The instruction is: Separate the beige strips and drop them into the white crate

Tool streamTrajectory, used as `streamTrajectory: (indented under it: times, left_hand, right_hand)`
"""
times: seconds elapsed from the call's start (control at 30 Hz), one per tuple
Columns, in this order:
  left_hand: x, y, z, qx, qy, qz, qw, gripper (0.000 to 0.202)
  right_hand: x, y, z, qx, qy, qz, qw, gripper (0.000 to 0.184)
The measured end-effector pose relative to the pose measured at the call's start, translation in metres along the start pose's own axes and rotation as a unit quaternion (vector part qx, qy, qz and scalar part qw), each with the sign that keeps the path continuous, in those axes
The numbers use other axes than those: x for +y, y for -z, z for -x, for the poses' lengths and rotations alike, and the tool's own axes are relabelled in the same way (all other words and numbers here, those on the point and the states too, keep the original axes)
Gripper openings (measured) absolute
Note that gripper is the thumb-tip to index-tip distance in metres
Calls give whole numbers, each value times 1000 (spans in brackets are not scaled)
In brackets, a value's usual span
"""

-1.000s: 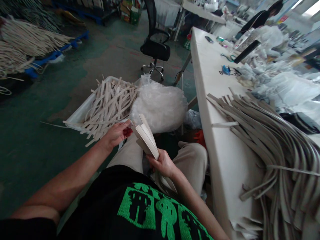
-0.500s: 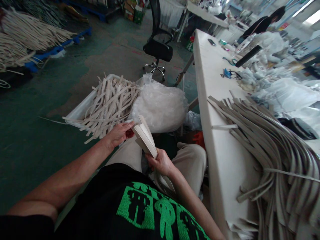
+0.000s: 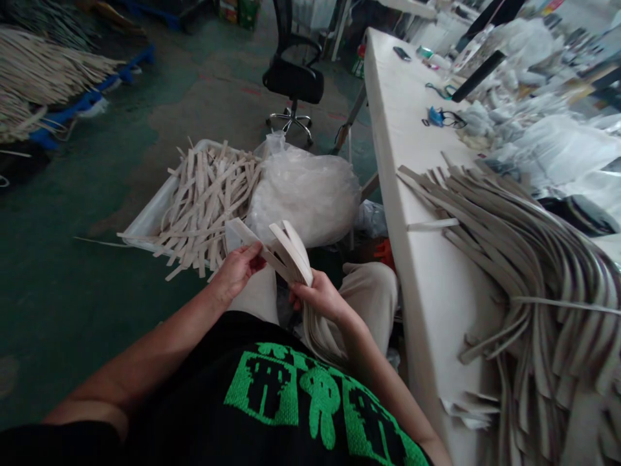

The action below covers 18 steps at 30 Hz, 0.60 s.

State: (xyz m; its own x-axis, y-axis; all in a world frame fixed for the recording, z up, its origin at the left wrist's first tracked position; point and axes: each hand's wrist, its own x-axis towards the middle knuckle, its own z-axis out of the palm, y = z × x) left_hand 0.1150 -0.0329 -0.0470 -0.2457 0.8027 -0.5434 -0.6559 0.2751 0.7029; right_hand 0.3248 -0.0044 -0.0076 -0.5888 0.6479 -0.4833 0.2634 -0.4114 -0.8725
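Over my lap, my right hand (image 3: 317,294) is wrapped round a bundle of long beige strips (image 3: 297,259). The bundle's upper ends fan out above my fist, and its tails hang down beside my leg. One strip (image 3: 275,260) slants away from the bundle, and my left hand (image 3: 241,268) pinches it between thumb and fingers. A pale, translucent end piece (image 3: 239,230) shows above my left fingertips; whether it belongs to the same strip I cannot tell. Beyond my hands, a white tub (image 3: 150,217) holds many loose short strips (image 3: 208,200).
A stuffed clear plastic bag (image 3: 303,191) stands beside the tub. At right, a long white table (image 3: 395,139) carries a large heap of beige strips (image 3: 528,259), plastic bags and a phone (image 3: 402,54). A black office chair (image 3: 294,77) stands ahead. Strip piles (image 3: 53,65) lie on blue pallets at left.
The bundle's ends have spread apart, and one strip now angles off toward my left hand. The pale end piece has come into view above my left fingers. The view has shifted slightly.
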Motion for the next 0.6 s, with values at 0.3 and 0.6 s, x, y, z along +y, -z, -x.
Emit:
streamTrajectory:
  times: [0.3,0.6]
  left_hand:
    - [0,-8,14,-38,-4,-4,999,32]
    - [16,4,9,-11,-63,-15,998,39]
  right_hand:
    - [-9,-12,-19,114,25,67,991,22]
    - [-12,-16,-19,24,-3,31,999,35]
